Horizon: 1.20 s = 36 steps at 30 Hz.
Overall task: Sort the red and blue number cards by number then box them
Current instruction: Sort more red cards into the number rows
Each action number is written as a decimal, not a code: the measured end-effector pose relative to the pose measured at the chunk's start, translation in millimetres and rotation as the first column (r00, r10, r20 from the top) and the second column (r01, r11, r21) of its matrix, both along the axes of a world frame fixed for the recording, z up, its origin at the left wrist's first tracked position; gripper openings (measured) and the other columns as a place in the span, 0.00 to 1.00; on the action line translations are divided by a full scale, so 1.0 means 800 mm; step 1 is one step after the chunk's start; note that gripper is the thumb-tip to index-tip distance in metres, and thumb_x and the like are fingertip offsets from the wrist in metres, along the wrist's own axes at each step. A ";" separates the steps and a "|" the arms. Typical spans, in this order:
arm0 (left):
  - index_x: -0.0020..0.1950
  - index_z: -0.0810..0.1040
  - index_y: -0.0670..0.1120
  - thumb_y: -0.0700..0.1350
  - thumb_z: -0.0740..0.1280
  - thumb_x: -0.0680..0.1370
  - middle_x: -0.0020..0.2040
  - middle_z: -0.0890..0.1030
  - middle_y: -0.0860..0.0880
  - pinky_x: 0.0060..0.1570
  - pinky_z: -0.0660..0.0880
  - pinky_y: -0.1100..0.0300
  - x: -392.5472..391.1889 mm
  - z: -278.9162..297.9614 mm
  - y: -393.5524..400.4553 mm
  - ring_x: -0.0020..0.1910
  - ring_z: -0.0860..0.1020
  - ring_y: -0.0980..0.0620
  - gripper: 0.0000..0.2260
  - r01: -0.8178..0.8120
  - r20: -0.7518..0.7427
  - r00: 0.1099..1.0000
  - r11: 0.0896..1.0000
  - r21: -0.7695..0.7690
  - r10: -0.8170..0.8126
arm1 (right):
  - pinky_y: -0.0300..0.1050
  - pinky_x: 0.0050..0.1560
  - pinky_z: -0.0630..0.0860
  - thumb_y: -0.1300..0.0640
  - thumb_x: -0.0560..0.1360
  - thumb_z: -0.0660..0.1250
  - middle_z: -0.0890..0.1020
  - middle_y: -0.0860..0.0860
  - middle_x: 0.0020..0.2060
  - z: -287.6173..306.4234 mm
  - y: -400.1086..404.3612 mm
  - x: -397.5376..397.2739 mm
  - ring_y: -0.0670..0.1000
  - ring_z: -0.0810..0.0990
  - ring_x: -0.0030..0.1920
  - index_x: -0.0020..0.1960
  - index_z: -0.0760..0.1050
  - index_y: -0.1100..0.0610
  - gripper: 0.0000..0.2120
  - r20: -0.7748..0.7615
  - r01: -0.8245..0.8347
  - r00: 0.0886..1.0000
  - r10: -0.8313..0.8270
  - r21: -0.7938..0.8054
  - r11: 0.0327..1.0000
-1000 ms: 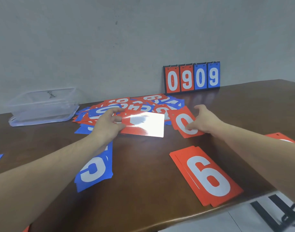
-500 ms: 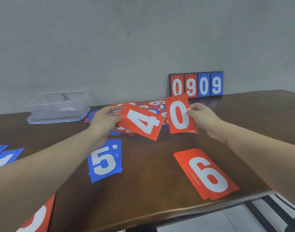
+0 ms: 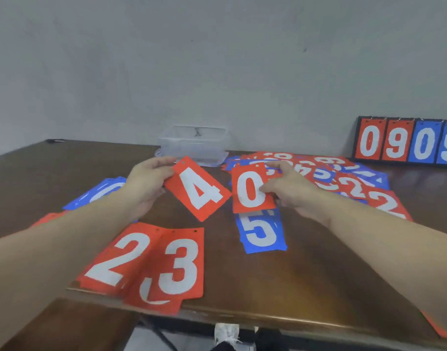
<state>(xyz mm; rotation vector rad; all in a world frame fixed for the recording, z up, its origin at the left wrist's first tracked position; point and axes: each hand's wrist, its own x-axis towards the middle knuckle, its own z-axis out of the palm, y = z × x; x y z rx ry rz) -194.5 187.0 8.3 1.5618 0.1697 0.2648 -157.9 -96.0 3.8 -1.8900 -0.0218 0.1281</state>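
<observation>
Left hand has its fingers pinched on a red card reading 4, tilted above the table, while the right hand pinches a red card reading 0 upright just beside it. Below them lie a blue 5 pile and red 2 and 3 cards at the near edge. Farther back a loose spread of red and blue number cards, a clear plastic box and a flip scoreboard reading 0909 sit on the dark brown wooden table against a grey wall.
</observation>
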 end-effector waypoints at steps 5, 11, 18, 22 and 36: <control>0.62 0.77 0.46 0.34 0.63 0.82 0.47 0.82 0.45 0.38 0.81 0.63 -0.028 -0.005 0.106 0.36 0.81 0.56 0.12 -0.147 -0.048 0.988 0.988 -0.049 0.145 | 0.45 0.39 0.84 0.69 0.77 0.68 0.83 0.56 0.52 -0.007 0.117 0.013 0.53 0.85 0.47 0.67 0.76 0.52 0.21 -0.025 -0.177 0.984 0.177 -0.004 0.984; 0.56 0.80 0.50 0.37 0.63 0.82 0.55 0.82 0.40 0.58 0.80 0.50 -0.057 -0.006 0.189 0.50 0.81 0.47 0.10 -0.174 -0.127 0.977 0.985 0.013 0.174 | 0.39 0.36 0.80 0.63 0.80 0.66 0.85 0.55 0.54 -0.007 0.226 0.017 0.50 0.85 0.47 0.59 0.83 0.58 0.11 -0.029 -0.311 0.950 0.312 0.022 0.950; 0.58 0.79 0.51 0.37 0.62 0.82 0.49 0.82 0.40 0.52 0.80 0.49 -0.096 -0.004 0.236 0.48 0.81 0.45 0.12 -0.194 -0.185 0.961 0.979 0.071 0.204 | 0.48 0.42 0.84 0.67 0.77 0.68 0.84 0.59 0.54 -0.021 0.302 0.001 0.54 0.84 0.46 0.71 0.69 0.49 0.26 -0.015 -0.450 0.893 0.450 -0.009 0.893; 0.62 0.78 0.49 0.37 0.63 0.82 0.44 0.84 0.43 0.44 0.82 0.52 -0.119 -0.009 0.256 0.41 0.83 0.47 0.12 -0.165 -0.206 0.963 0.984 0.068 0.176 | 0.43 0.33 0.79 0.70 0.76 0.67 0.81 0.57 0.50 -0.023 0.319 -0.008 0.53 0.82 0.40 0.79 0.57 0.48 0.38 0.006 -0.460 0.888 0.460 -0.029 0.887; 0.59 0.78 0.56 0.45 0.66 0.82 0.47 0.86 0.44 0.46 0.82 0.52 -0.181 0.003 0.293 0.43 0.85 0.48 0.08 -0.204 -0.237 0.939 0.959 0.197 0.249 | 0.48 0.40 0.85 0.71 0.75 0.68 0.81 0.59 0.55 -0.028 0.406 -0.064 0.54 0.85 0.42 0.73 0.67 0.54 0.30 -0.153 -0.499 0.842 0.518 0.145 0.854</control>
